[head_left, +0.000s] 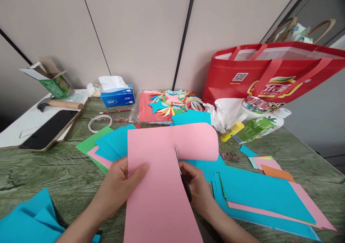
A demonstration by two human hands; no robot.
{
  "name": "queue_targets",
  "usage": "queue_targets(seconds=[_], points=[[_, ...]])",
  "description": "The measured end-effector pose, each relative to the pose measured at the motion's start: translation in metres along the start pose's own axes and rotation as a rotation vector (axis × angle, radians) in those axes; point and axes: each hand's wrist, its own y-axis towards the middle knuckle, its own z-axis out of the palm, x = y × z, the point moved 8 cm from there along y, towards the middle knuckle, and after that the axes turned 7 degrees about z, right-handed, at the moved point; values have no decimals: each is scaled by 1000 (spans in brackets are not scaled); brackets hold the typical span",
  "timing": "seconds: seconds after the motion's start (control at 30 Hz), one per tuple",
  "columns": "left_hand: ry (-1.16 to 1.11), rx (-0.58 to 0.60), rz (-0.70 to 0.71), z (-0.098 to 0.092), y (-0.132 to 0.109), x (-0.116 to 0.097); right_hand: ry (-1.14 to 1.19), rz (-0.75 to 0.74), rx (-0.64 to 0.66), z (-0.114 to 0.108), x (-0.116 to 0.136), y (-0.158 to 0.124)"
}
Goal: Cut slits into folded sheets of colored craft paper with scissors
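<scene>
A large pink sheet of paper [155,192] is held upright in front of me. My left hand [121,182] pinches its left edge, thumb on the near face and fingers behind. In my right hand [195,185] is a pair of scissors [185,185] with dark handles, partly hidden by the paper and my fingers. The blades sit in a cut running up the sheet, with a short uncut stretch above their tip. To the right of the cut, the strip [198,142] curls away. Blue, green and pink sheets [110,142] lie behind my left hand.
More coloured paper [264,192] lies at the right and blue pieces [29,218] at the near left. Toward the back are a tissue box [117,96], paper stars [172,101], a glue stick [231,131] and a red bag [242,74]. A phone [50,129] and hammer [60,104] rest at the left.
</scene>
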Motion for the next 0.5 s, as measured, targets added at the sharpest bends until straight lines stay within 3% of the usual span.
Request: queue_targets(seconds=[0.5], points=[[-8,-3,-1,-1,-1,2,-44,20,-53,-3,-1,0]])
